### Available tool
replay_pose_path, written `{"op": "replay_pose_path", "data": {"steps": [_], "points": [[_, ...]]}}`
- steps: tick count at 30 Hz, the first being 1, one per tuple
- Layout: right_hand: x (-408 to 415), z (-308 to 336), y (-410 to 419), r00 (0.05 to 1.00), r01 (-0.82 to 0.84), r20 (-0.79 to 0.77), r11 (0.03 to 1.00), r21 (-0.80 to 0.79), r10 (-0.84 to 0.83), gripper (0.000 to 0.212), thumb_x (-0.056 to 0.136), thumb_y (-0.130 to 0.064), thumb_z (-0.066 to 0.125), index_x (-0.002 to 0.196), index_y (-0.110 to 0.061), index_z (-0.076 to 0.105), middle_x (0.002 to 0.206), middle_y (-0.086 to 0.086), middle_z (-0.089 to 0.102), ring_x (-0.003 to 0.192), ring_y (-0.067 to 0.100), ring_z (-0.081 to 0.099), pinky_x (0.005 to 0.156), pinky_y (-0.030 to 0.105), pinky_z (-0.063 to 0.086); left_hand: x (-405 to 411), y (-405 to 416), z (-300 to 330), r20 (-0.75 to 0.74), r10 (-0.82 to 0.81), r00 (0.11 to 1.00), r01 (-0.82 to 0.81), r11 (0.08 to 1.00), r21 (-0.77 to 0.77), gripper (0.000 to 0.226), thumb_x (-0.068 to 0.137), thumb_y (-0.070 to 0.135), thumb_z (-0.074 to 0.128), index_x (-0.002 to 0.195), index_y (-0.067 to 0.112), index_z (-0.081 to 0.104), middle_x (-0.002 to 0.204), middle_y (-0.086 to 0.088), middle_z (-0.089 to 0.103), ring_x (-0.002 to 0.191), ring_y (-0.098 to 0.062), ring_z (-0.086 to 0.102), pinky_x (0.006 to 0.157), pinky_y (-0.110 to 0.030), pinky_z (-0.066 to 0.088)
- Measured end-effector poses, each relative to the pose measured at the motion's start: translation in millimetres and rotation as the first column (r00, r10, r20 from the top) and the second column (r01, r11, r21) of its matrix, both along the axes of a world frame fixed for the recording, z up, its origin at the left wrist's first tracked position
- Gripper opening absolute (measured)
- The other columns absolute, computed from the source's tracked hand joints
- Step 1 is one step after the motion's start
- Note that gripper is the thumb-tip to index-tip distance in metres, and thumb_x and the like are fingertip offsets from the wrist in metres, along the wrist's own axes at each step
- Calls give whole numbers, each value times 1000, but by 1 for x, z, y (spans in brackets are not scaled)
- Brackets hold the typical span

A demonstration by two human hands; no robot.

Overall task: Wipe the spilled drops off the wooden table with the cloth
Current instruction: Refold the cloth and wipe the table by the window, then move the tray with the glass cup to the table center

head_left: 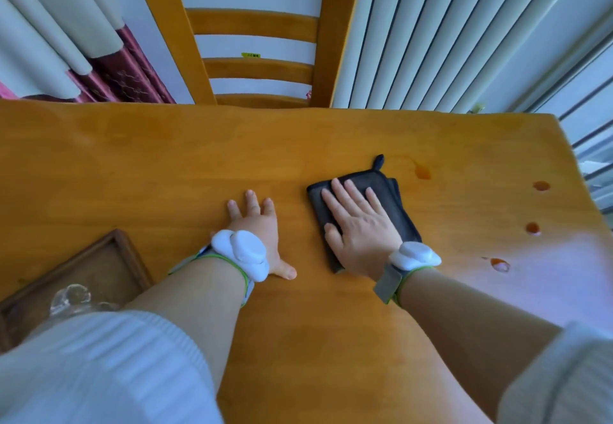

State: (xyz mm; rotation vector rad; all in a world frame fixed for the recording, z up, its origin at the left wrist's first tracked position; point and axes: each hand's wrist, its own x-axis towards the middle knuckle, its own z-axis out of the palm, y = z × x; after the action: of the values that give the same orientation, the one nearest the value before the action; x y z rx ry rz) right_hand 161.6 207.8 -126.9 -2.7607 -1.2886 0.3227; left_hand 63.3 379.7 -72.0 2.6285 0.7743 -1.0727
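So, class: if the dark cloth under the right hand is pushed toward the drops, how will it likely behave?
The cloth looks soft and folded, so it would probably flop if lifted. Pressed flat by the right hand, it should slide easily on the smooth table. Its loose corner loop may drag or bunch.

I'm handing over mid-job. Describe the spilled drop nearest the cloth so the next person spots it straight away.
Start at the wooden table and find the dark cloth lying flat under the right hand. Just past its far right corner sits an amber drop. Unlike the three rounder drops farther right, it trails a thin curved streak.
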Motion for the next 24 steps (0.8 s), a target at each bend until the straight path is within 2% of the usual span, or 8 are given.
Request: {"op": "replay_pose_path", "data": {"steps": [7,11,14,16,18,21,22,24], "points": [[5,-6,-9,997,-74,36,997,9,74,67,95,-53,9,159,-30,2,165,-6,-8,151,12,-13,122,40,-13,2,-3,1,-38,-41,998,43,997,67,144,63,66,80,154,14,-20,159,-14,-28,146,-48,-13,117,-56,22],[4,-2,-8,997,-71,25,997,-27,71,65,98,-50,12,158,-29,-1,166,-5,-9,151,13,-14,122,41,-13,1,-6,9,-39,-87,995,91,989,120,142,62,73,75,155,18,-17,162,-10,-22,150,-38,-10,112,-68,20],[3,6,-3,998,-61,-8,995,-83,60,63,101,-46,15,158,-27,-4,166,-4,-12,151,14,-14,122,43,-10,-18,-12,17,103,-175,979,156,974,166,116,77,80,52,157,22,-8,164,-4,-14,152,-27,-6,115,-65,14],[-2,18,3,999,-43,-22,991,-125,41,62,102,-45,16,158,-25,-4,166,-3,-10,152,15,-11,122,45,-8,-34,-10,28,163,-195,967,163,967,194,94,88,77,32,158,24,-2,165,-4,-11,152,-24,-3,117,-60,13],[-17,35,8,1000,-25,6,993,-115,26,61,103,-44,17,158,-24,0,167,-2,-5,152,17,-6,123,47,-4,-51,1,48,198,-189,962,142,963,229,81,94,70,22,158,23,4,165,-4,-9,152,-24,-1,118,-57,14],[-44,53,17,999,-22,26,997,-73,24,59,103,-40,24,157,-20,14,165,3,14,150,23,15,121,47,15,-67,19,69,207,-207,956,141,946,293,72,98,63,21,157,22,13,165,-6,1,151,-26,9,117,-53,21],[-55,59,21,999,-13,29,998,-56,14,56,102,-39,27,154,-19,22,159,6,27,144,27,29,115,45,26,-74,25,76,202,-217,955,146,938,315,71,98,63,22,156,21,17,165,-6,5,150,-26,14,115,-51,24],[-80,74,31,998,37,52,999,-14,-36,44,102,-36,31,141,-19,37,134,7,51,118,29,50,95,42,43,-86,39,89,187,-249,950,168,916,364,69,98,63,24,152,21,26,162,-7,16,144,-29,28,108,-48,31]]}}
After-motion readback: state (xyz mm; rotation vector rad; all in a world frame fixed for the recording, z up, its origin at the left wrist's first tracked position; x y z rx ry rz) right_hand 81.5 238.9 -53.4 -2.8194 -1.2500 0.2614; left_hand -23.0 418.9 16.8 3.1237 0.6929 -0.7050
